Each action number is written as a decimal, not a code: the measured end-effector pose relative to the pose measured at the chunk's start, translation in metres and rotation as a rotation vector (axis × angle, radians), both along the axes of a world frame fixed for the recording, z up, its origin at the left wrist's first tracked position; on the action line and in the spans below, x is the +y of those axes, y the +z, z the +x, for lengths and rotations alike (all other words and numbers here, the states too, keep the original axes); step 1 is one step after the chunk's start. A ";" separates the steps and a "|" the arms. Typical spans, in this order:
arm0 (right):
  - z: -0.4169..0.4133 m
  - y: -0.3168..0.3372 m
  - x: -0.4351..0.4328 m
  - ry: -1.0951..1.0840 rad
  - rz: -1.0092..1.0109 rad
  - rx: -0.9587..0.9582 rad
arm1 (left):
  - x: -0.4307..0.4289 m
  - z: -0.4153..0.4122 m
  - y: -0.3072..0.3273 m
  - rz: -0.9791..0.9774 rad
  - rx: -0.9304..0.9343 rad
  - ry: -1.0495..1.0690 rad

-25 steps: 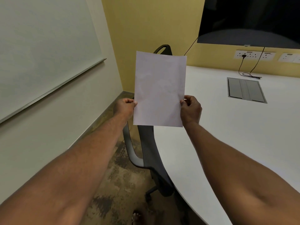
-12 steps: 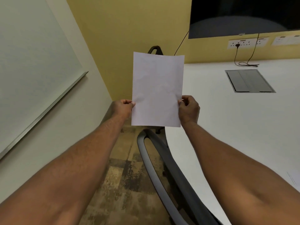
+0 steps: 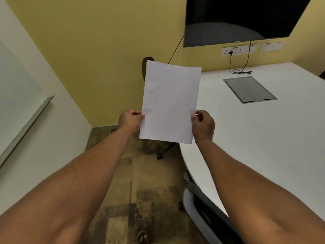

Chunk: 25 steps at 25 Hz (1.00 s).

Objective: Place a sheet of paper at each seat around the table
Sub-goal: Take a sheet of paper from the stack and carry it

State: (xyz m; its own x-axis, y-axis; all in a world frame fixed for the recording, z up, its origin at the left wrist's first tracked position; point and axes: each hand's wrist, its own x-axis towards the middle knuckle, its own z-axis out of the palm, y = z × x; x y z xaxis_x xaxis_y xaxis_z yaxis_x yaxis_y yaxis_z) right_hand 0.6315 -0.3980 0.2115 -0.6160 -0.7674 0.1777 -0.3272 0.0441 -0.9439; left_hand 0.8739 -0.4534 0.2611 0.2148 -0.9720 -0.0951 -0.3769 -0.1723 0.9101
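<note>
Sheet of paper (image 3: pixel 169 103) held upright in the air by 2 hands, above the floor (image 3: pixel 140 191) at the table's curved near-left edge; not yet touching the table (image 3: pixel 263 138).

Left hand (image 3: pixel 130 120) pinched shut on the sheet's left edge, low down; right hand (image 3: pixel 204 125) pinched likewise on the right edge at about the same height; thumbs in front, the other fingers hidden behind the sheet. Judgement: gripping both edges low keeps the thin sheet stretched flat so it does not droop, and leaves the top free to lead onto the tabletop.

Edges: table rim curves away just right of the sheet's bottom corner; 1 chair (image 3: pixel 202 205) tucked against the rim under the right forearm; a 2nd chair's dark back (image 3: pixel 145 65) shows behind the sheet's top-left corner, near the yellow wall (image 3: pixel 105 50).

Open room: tabletop bare across its near part; grey cable hatch (image 3: pixel 249 89) and a coiled cord (image 3: pixel 241 72) sit well beyond, toward the screen (image 3: pixel 246 18). Floor corridor between the left wall and the table is narrow but unobstructed. Judgement: the step in hand looks like carrying the sheet to a seat; I cannot tell which seat.
</note>
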 end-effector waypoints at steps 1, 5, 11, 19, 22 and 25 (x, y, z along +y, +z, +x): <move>0.009 0.000 -0.009 -0.025 0.006 -0.003 | -0.017 0.007 0.001 -0.008 0.000 -0.031; 0.046 0.004 -0.060 -0.123 0.015 -0.021 | -0.096 0.036 0.009 -0.004 -0.026 -0.161; 0.062 0.012 -0.136 -0.230 -0.005 -0.008 | -0.204 0.037 0.016 -0.021 -0.030 -0.263; 0.026 0.003 -0.259 -0.365 -0.037 -0.022 | -0.361 -0.022 0.015 -0.075 -0.017 -0.404; 0.003 0.001 -0.317 -0.439 -0.051 -0.055 | -0.425 -0.056 0.018 -0.077 -0.059 -0.460; -0.014 0.001 -0.359 -0.494 -0.064 -0.069 | -0.482 -0.090 0.022 -0.074 -0.062 -0.529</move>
State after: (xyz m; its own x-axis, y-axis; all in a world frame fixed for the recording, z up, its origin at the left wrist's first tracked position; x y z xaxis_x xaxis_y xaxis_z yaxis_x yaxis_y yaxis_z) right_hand 0.6171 -0.7574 0.2121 -0.9149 -0.3703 0.1609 -0.2187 0.1194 -0.9685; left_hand 0.7836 -0.9351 0.2830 -0.3032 -0.9526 -0.0248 -0.4484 0.1197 0.8858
